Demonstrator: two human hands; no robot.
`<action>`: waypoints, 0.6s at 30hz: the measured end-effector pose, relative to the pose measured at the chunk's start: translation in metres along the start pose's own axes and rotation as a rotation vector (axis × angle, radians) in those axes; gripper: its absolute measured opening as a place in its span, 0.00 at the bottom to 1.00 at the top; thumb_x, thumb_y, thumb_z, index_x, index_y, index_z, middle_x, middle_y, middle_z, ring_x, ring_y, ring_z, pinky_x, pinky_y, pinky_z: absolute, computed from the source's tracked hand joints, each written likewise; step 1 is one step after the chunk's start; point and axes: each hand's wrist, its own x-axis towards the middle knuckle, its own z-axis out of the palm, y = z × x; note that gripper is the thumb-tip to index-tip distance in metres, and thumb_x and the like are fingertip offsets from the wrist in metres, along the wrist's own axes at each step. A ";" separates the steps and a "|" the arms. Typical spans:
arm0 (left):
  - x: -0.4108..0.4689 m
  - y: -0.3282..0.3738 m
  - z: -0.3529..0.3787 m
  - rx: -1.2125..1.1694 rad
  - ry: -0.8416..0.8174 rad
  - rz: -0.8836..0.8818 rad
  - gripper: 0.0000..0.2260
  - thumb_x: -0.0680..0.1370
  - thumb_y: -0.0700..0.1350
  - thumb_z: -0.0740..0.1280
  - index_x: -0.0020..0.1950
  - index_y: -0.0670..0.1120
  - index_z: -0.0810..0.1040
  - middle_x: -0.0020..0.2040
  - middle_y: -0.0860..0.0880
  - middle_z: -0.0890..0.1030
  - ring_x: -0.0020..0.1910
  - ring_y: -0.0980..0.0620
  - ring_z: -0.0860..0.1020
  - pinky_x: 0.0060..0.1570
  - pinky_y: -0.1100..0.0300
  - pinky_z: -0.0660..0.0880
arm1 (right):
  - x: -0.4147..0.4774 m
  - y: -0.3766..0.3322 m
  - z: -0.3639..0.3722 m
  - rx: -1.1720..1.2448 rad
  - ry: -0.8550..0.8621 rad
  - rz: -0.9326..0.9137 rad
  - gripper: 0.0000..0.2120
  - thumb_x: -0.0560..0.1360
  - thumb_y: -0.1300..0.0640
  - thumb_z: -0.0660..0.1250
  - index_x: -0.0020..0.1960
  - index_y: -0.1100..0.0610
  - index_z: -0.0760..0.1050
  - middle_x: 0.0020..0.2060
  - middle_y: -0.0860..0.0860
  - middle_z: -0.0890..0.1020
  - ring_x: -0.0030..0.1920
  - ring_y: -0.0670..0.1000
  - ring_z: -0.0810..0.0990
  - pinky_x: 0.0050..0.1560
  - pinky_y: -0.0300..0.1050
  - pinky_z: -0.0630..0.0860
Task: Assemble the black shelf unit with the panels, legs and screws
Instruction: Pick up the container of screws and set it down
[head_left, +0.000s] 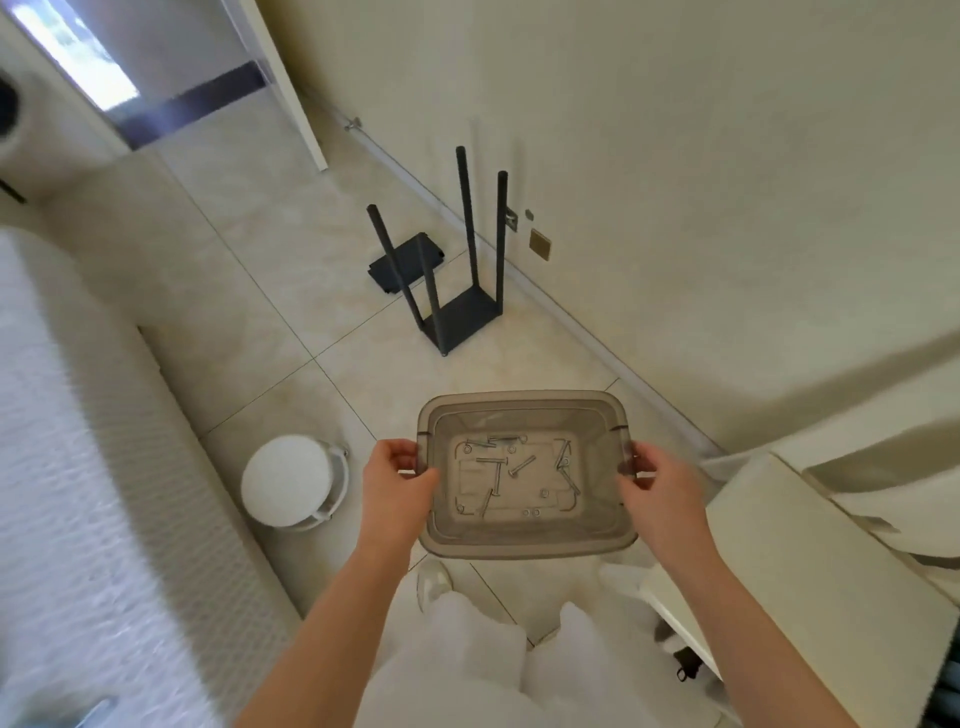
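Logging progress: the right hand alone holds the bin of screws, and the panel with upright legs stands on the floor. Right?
No: the head view shows the left hand and right hand both gripping the bin of screws. The panel with upright legs does stand on the floor.

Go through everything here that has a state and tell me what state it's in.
Left hand, gripping the bin's left rim.
Right hand, gripping the bin's right rim.
Clear bin, lidless, held above the floor.
Screws, loose on the bin's bottom.
Shelf frame, on the floor, four legs up, no upper panel.
Spare panel, flat on the floor.
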 end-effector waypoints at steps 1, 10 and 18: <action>0.007 0.002 -0.013 -0.006 0.006 -0.003 0.12 0.75 0.32 0.67 0.53 0.46 0.74 0.50 0.44 0.79 0.40 0.49 0.77 0.39 0.57 0.77 | 0.001 -0.010 0.012 -0.003 -0.011 -0.002 0.18 0.77 0.65 0.66 0.66 0.58 0.75 0.49 0.51 0.80 0.43 0.46 0.78 0.46 0.42 0.74; 0.082 0.025 -0.107 0.009 0.063 -0.006 0.13 0.74 0.31 0.67 0.56 0.43 0.74 0.49 0.46 0.78 0.42 0.49 0.77 0.41 0.55 0.78 | 0.016 -0.093 0.109 -0.037 -0.053 -0.031 0.15 0.77 0.63 0.67 0.64 0.56 0.76 0.47 0.49 0.80 0.41 0.47 0.79 0.35 0.31 0.69; 0.159 0.056 -0.139 0.001 0.113 -0.017 0.13 0.75 0.32 0.68 0.56 0.44 0.74 0.48 0.48 0.78 0.43 0.51 0.77 0.35 0.64 0.73 | 0.065 -0.156 0.159 -0.065 -0.104 -0.043 0.18 0.77 0.62 0.67 0.67 0.57 0.75 0.51 0.50 0.81 0.44 0.49 0.81 0.41 0.36 0.74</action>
